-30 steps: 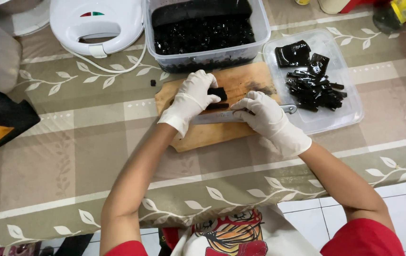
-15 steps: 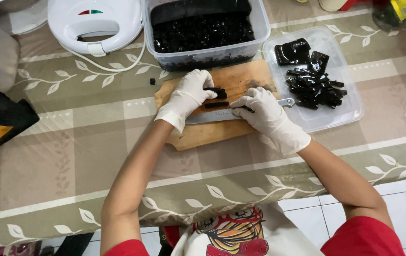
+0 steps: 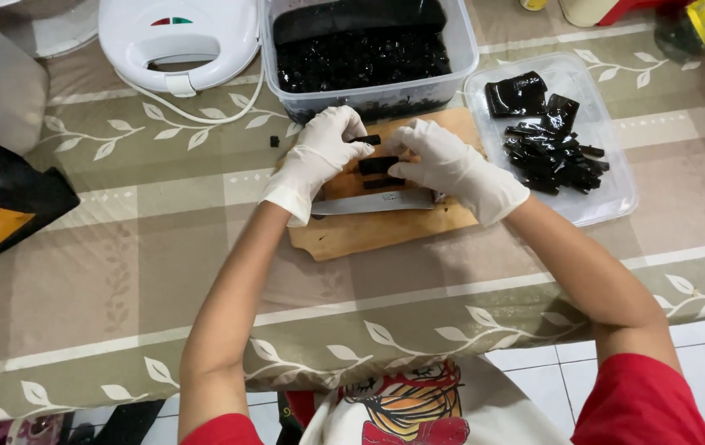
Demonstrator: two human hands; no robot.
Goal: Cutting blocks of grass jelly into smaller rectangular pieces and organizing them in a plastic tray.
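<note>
The right hand [image 3: 455, 169] hides the knife [image 3: 373, 203] handle.

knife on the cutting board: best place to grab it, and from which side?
Judging by its pose: the knife lies flat across the cutting board, blade bare between both gloved hands. Its handle seems to sit under the right hand, so take that end, coming from the right and above. The blade's flat, thin shape offers no safe hold; the left hand crowds the tip end.
</note>
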